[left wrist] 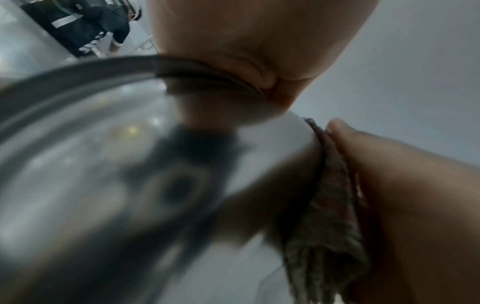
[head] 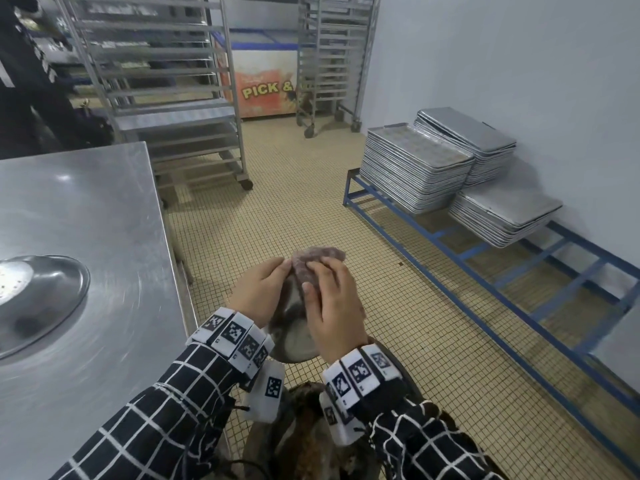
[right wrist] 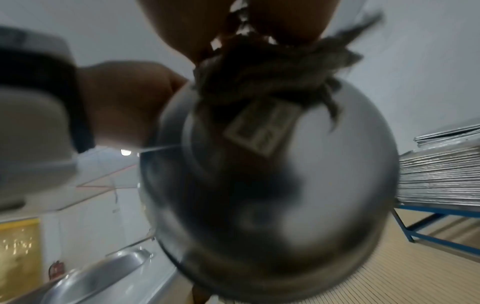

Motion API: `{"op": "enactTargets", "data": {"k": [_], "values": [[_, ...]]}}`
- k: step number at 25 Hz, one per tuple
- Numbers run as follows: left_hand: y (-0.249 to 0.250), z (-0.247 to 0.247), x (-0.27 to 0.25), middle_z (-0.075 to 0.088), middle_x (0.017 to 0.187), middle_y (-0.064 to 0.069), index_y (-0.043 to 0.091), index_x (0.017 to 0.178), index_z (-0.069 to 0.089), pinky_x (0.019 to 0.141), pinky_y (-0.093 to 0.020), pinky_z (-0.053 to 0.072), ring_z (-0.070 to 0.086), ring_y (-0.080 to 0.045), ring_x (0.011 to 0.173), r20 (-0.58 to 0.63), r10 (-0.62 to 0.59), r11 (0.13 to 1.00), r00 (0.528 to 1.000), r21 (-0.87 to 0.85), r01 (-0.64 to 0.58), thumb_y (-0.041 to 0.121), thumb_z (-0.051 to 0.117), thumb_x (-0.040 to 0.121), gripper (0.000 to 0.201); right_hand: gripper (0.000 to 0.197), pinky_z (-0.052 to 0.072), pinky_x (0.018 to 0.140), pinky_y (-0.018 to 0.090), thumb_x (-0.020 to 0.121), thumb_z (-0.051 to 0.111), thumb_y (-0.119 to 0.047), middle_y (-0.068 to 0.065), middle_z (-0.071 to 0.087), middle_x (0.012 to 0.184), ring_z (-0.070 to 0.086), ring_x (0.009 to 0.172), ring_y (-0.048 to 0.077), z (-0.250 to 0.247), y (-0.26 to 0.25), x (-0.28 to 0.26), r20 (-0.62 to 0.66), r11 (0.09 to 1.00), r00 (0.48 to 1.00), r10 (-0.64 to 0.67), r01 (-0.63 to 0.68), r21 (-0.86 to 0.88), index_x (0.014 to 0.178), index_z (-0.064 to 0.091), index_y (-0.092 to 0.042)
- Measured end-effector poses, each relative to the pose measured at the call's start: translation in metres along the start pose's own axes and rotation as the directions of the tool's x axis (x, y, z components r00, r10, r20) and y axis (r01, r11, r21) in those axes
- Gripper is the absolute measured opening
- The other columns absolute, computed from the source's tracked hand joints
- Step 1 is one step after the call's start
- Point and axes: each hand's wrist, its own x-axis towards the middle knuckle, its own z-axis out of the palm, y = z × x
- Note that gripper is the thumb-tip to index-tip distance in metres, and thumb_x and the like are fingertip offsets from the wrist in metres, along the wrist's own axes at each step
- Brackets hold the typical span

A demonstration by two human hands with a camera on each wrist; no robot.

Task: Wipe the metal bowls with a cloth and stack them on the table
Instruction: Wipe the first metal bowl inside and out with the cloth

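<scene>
A small metal bowl point(head: 294, 336) is held on edge over the floor, between both hands. My left hand point(head: 258, 294) grips its rim, thumb over the edge point(left wrist: 246, 67). My right hand point(head: 330, 306) presses a greyish-purple cloth point(head: 313, 263) against the bowl's outer side, fingers curled over the cloth. In the right wrist view the bowl's rounded outside point(right wrist: 298, 164) fills the frame with the cloth point(right wrist: 265, 76) bunched at its top. A second metal bowl point(head: 38, 299) sits on the steel table point(head: 104, 358) at the left.
The steel table's edge runs just left of my arms. Stacks of metal trays point(head: 415, 168) rest on a blue frame point(head: 485, 271) along the right wall. Wheeled tray racks point(head: 166, 98) stand behind the table, and a person in dark clothes point(head: 24, 74) stands far left.
</scene>
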Motion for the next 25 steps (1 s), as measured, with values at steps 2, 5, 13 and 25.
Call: {"op": "enactTargets", "data": {"k": [2, 5, 13, 25], "values": [[0.004, -0.002, -0.002, 0.066, 0.08, 0.003, 0.03, 0.075, 0.059, 0.074, -0.025, 0.045, 0.06, -0.013, 0.079, -0.033, 0.014, 1.0, 0.999, -0.02, -0.015, 0.031, 0.043, 0.099, 0.029, 0.05, 0.03, 0.11, 0.035, 0.099, 0.023, -0.047, -0.005, 0.032, 0.145, 0.031, 0.135, 0.013, 0.006, 0.005, -0.009, 0.009, 0.999, 0.999, -0.032, 0.032, -0.022, 0.139, 0.04, -0.022], [-0.002, -0.002, -0.003, 0.058, 0.068, 0.002, 0.024, 0.072, 0.054, 0.065, -0.026, 0.042, 0.055, -0.015, 0.067, -0.057, 0.121, 0.982, 0.991, 0.154, -0.111, 0.032, 0.039, 0.1, 0.033, 0.054, 0.039, 0.098, 0.021, 0.098, 0.02, -0.049, -0.005, 0.028, 0.147, 0.037, 0.131, 0.012, 0.008, 0.024, -0.019, -0.065, 0.96, 0.975, 0.214, -0.198, 0.196, 0.145, 0.031, -0.024], [-0.01, 0.008, -0.002, 0.055, 0.06, 0.004, 0.017, 0.072, 0.053, 0.052, -0.021, 0.036, 0.05, -0.014, 0.055, -0.051, 0.309, 0.902, 0.95, 0.331, -0.276, 0.028, 0.041, 0.099, 0.031, 0.05, 0.029, 0.111, 0.049, 0.098, 0.026, -0.039, 0.003, 0.033, 0.15, 0.025, 0.14, 0.021, 0.014, 0.007, -0.018, -0.056, 0.998, 0.998, -0.034, 0.031, -0.053, 0.142, 0.039, -0.017], [-0.025, 0.0, -0.004, 0.063, 0.084, 0.002, 0.025, 0.089, 0.06, 0.075, -0.026, 0.046, 0.059, -0.013, 0.079, -0.138, 0.035, 0.99, 0.99, -0.131, -0.053, 0.032, 0.04, 0.099, 0.023, 0.031, 0.043, 0.065, 0.024, 0.101, 0.031, -0.042, -0.005, 0.06, 0.104, 0.059, 0.095, 0.015, -0.021, 0.037, 0.0, 0.211, 0.478, 0.696, 0.686, -0.65, 0.591, 0.111, 0.055, -0.027]]}}
